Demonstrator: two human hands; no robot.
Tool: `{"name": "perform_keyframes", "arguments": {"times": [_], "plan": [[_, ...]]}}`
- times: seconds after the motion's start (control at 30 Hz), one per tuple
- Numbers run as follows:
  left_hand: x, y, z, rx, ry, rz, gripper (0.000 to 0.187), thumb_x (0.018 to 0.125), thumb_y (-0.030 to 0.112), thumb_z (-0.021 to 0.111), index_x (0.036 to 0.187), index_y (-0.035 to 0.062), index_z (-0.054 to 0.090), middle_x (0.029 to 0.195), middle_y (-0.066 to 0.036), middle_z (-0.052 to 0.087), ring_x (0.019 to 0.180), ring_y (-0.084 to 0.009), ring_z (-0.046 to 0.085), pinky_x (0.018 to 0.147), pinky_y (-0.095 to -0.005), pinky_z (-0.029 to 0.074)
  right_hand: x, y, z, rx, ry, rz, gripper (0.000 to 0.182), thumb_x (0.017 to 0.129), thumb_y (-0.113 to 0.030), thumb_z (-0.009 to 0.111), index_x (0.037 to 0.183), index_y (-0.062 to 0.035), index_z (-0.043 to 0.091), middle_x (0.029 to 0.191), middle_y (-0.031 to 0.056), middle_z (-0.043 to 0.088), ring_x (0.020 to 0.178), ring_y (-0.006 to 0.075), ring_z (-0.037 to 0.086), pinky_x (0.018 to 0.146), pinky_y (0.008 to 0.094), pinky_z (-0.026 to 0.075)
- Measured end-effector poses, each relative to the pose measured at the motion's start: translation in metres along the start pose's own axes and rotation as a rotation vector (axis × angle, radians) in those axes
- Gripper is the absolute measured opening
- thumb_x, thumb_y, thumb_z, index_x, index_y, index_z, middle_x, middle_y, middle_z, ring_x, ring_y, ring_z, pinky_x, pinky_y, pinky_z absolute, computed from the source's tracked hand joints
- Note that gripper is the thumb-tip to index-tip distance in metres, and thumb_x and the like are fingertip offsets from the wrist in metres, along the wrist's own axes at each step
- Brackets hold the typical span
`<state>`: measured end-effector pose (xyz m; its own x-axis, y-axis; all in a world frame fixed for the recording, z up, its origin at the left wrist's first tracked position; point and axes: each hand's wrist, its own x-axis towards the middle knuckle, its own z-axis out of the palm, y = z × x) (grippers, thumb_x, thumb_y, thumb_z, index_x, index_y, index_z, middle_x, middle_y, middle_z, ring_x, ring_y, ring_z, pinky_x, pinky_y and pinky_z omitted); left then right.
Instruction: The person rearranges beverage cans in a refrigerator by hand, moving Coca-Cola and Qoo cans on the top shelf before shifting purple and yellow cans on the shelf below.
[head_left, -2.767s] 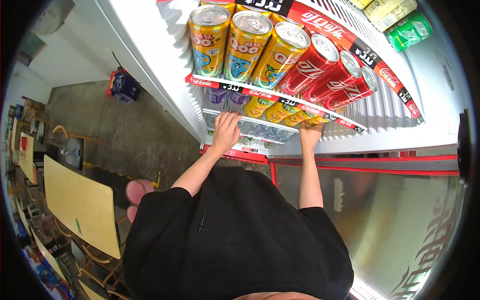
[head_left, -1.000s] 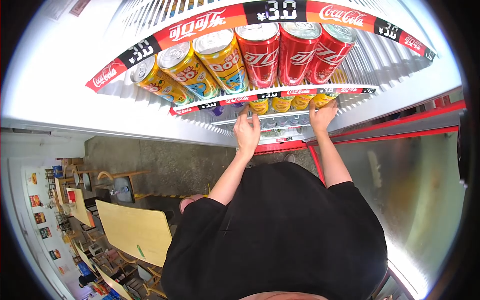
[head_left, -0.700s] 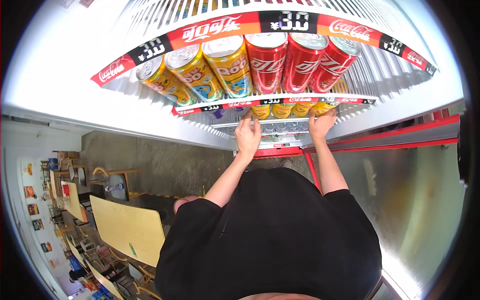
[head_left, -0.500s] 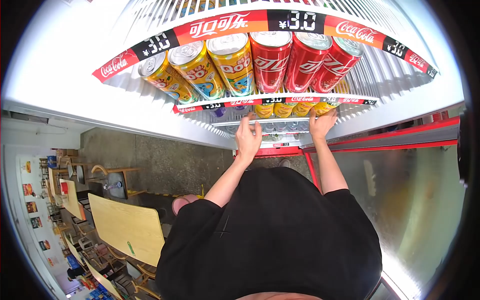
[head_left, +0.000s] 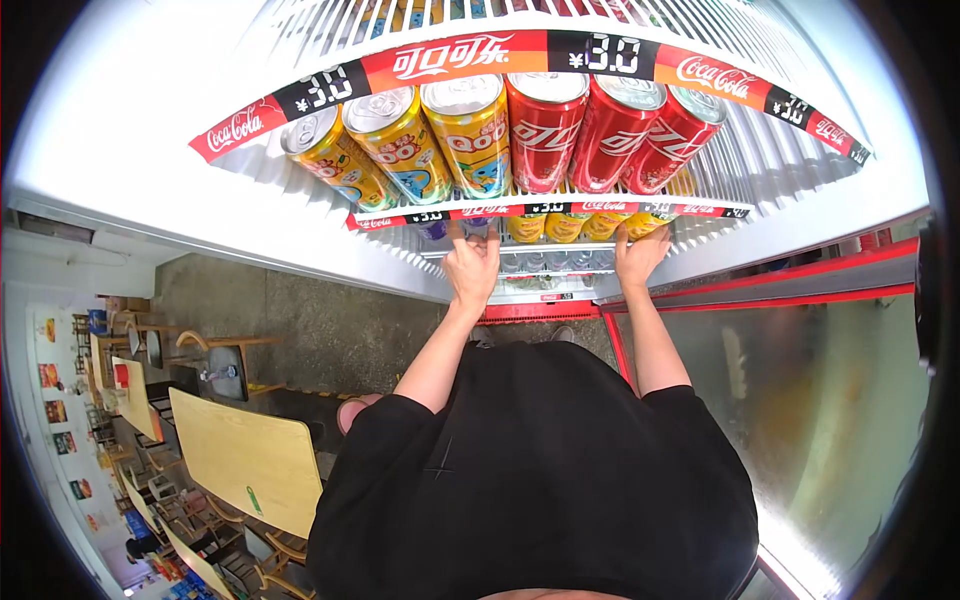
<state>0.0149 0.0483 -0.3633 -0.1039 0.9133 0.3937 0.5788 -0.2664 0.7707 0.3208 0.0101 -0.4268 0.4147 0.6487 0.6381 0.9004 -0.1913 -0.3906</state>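
My left hand [head_left: 471, 265] is raised at a lower cooler shelf, its fingertips at a purple-topped item [head_left: 478, 222] under the price strip; whether they grip it is unclear. To the right, my right hand [head_left: 641, 255] reaches to the rightmost of several yellow items [head_left: 645, 226] on that shelf, fingers partly hidden behind it. On the shelf above stand yellow Qoo cans [head_left: 470, 140] at the left and red cola cans [head_left: 545, 135] at the right, behind a red and black price strip [head_left: 440, 60].
The cooler's red-edged door [head_left: 780, 290] stands open at the right. Clear bottles [head_left: 560, 262] show on a lower shelf. Wooden tables [head_left: 245, 450] and chairs [head_left: 215, 370] are at the left. A pink shoe [head_left: 352, 412] shows on the floor.
My left hand has moved left and up, from near the yellow items to the purple ones. My right hand has shifted only slightly. The view has shifted a little.
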Motion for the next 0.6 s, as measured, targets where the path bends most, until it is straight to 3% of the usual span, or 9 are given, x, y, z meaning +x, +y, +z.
{"name": "perform_keyframes", "arguments": {"times": [0.07,0.17,0.37,0.6], "plan": [[0.002,-0.004,0.004,0.031,-0.049,-0.012,0.081,0.097,0.023,0.071,0.15,-0.012,0.021,0.067,-0.013,0.071,0.049,-0.0241,0.068,0.049,-0.0367,0.051,-0.001,0.001,0.001,-0.022,0.013,-0.026,0.076,0.088,-0.047,0.072,0.13,0.0106,0.044,0.117,0.0299,0.053,0.111,0.047,0.048,0.095,0.0564,0.037],[0.005,-0.004,0.011,-0.069,-0.056,-0.161,0.067,0.095,0.03,0.073,0.141,-0.0058,0.038,0.061,-0.014,0.068,0.054,-0.0385,0.067,0.055,-0.048,0.052,-0.002,0.002,0.003,-0.009,0.009,-0.003,0.075,0.088,-0.046,0.072,0.129,0.0106,0.045,0.117,0.03,0.053,0.111,0.047,0.048,0.095,0.0565,0.037],[0.008,-0.017,0.023,0.151,-0.006,-0.159,0.072,0.088,0.046,0.078,0.123,-0.0096,0.049,0.055,-0.014,0.065,0.053,-0.0397,0.066,0.054,-0.051,0.052,-0.003,0.005,0.004,-0.02,-0.016,0.026,0.078,0.088,-0.05,0.072,0.127,0.0117,0.046,0.116,0.0306,0.054,0.11,0.0474,0.049,0.095,0.0565,0.037],[0.01,-0.016,0.015,0.257,-0.019,-0.111,0.073,0.085,0.052,0.079,0.113,-0.0106,0.054,0.055,-0.015,0.065,0.052,-0.0402,0.066,0.053,-0.0487,0.053,-0.001,0.002,0.005,0.004,0.034,0.012,0.083,0.088,-0.053,0.07,0.131,0.0136,0.043,0.119,0.0319,0.053,0.111,0.0492,0.049,0.097,0.058,0.036]]}}
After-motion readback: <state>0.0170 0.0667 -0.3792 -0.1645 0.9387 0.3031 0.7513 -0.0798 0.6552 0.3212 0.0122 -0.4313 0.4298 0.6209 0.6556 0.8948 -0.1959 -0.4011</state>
